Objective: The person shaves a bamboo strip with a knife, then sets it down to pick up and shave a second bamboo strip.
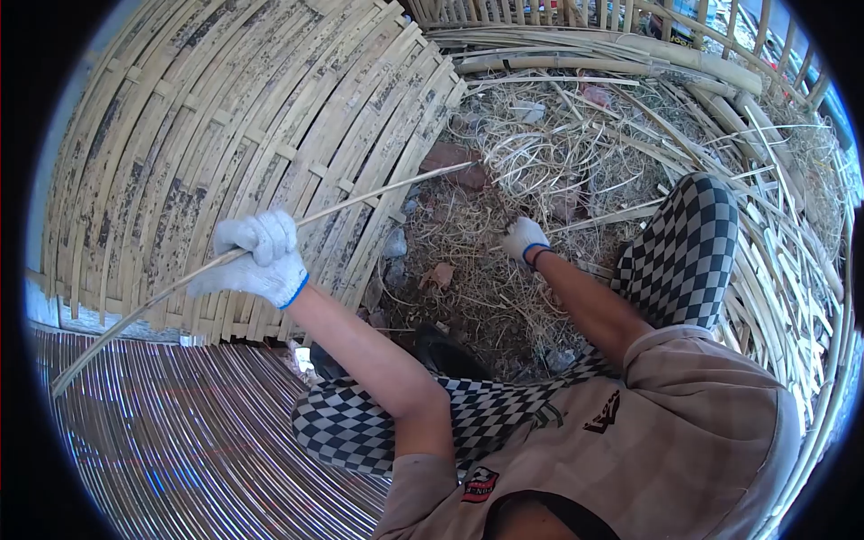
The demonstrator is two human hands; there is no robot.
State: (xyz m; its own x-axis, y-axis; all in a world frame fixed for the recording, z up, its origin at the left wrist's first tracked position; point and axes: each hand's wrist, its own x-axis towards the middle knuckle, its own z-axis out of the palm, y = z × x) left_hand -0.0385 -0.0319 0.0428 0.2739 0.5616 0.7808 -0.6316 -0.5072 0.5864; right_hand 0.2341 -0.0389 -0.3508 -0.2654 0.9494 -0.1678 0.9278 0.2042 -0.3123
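Observation:
My left hand point(256, 256), in a white knit glove with a blue cuff, is closed around a long thin bamboo strip point(369, 195). The strip slants across the view, from the lower left up to a tip near the middle, above the littered ground. My right hand point(525, 241), gloved the same way, is low over the shavings in front of my knees. Its fingers look curled; a small dark bit shows at their top, too small to name. Behind my left hand stands a woven bamboo panel point(207, 135).
Curly bamboo shavings point(549, 162) cover the ground, with stones and a brick piece point(459, 166) among them. Split bamboo strips point(783, 261) lie heaped at the right. Bamboo poles point(576, 65) and a slatted fence point(612, 16) run along the back. A slatted surface point(180, 432) is at lower left.

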